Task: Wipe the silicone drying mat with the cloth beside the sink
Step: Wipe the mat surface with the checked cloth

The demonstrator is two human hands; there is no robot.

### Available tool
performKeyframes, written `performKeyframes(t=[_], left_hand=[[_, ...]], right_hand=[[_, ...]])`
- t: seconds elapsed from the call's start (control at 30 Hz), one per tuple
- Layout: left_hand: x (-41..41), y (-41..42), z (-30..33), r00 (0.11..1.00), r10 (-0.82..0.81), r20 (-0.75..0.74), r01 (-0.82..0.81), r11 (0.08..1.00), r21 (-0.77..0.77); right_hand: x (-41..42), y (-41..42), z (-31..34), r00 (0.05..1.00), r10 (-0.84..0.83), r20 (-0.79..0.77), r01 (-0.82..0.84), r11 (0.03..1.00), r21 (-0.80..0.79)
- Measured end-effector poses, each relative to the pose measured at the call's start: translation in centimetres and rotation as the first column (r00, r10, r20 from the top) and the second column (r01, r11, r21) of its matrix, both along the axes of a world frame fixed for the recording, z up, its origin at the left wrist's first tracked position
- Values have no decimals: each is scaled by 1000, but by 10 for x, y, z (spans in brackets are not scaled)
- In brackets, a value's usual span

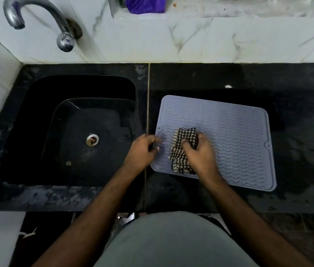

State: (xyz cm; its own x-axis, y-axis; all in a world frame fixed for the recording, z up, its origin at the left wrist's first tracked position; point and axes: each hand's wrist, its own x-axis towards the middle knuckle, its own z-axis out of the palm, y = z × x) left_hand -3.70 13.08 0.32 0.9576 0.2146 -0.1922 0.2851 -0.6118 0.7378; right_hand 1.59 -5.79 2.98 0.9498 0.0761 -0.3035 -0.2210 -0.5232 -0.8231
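Note:
A pale grey-blue silicone drying mat with a wavy ribbed surface lies on the black counter to the right of the sink. A black-and-white checked cloth sits bunched on the mat's near left part. My right hand grips the cloth and holds it down on the mat. My left hand rests at the mat's left edge with its fingers loosely curled, the fingertips at or just over the rim; whether they pinch it I cannot tell.
A black sink with a metal drain lies left of the mat, and a chrome tap rises from the marble wall behind it. A purple cloth sits on the back ledge. The black counter around the mat looks wet.

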Motion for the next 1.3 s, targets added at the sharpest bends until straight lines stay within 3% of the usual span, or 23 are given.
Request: performKeyframes(t=[0.13,0.3,0.47,0.7,0.77,0.97,1.2,1.3], left_hand=[[-6,-1,-14,987,-137,-86,156,945,288],[-6,11,-14,974,-216,-68,227,914,337],[3,31,-13,940,-322,-109,340,872,351],[14,30,-2,904,-354,-237,426,788,444],[17,28,3,895,-350,-275,442,772,456],[23,13,20,923,-233,-308,355,825,439],[14,1,5,947,-170,-274,268,886,378],[8,-8,1,962,-142,-232,246,819,518]], right_hand=[[10,12,-4,997,47,-64,-46,999,9],[-1,39,-16,994,113,0,-113,993,32],[-16,43,-32,921,372,114,-292,855,-429],[-24,51,-48,851,491,186,-314,759,-570],[-23,57,-51,852,486,193,-315,772,-552],[-17,63,-43,890,436,133,-338,827,-449],[-39,54,-43,842,536,54,-399,688,-606],[-35,58,-40,827,562,24,-418,644,-640]])
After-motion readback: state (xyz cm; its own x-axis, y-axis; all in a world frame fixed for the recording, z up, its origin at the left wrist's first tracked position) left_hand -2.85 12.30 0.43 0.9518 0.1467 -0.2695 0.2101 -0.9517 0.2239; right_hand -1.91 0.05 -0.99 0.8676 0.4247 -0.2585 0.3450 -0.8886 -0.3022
